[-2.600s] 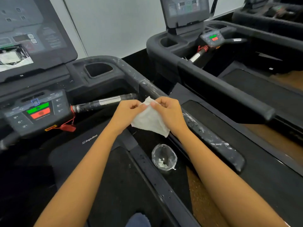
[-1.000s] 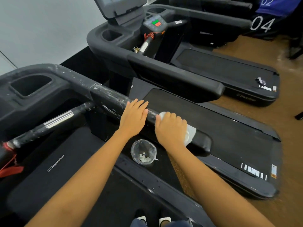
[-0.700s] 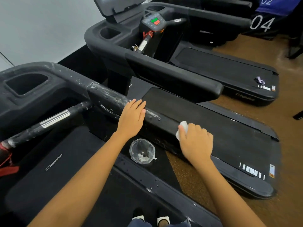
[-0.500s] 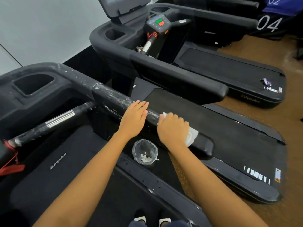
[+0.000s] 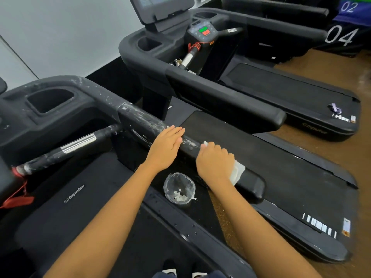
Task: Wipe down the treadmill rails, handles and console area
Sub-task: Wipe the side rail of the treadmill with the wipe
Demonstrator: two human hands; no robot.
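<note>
A small clear plastic cup [image 5: 179,188] holding white scraps is sitting on the near treadmill's side ledge, just below the thick black side rail [image 5: 249,182]. The right hand [image 5: 215,164] is gripping a white folded wipe [image 5: 237,171] against the rail near its end. The left hand [image 5: 167,148] is lying flat and open on the smeared rail, holding nothing. Beyond, a second black treadmill [image 5: 230,101] is standing

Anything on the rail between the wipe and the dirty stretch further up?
Yes. The left hand lies flat on the rail, just up from the right hand pressing the wipe. The white residue continues beyond it.
</note>
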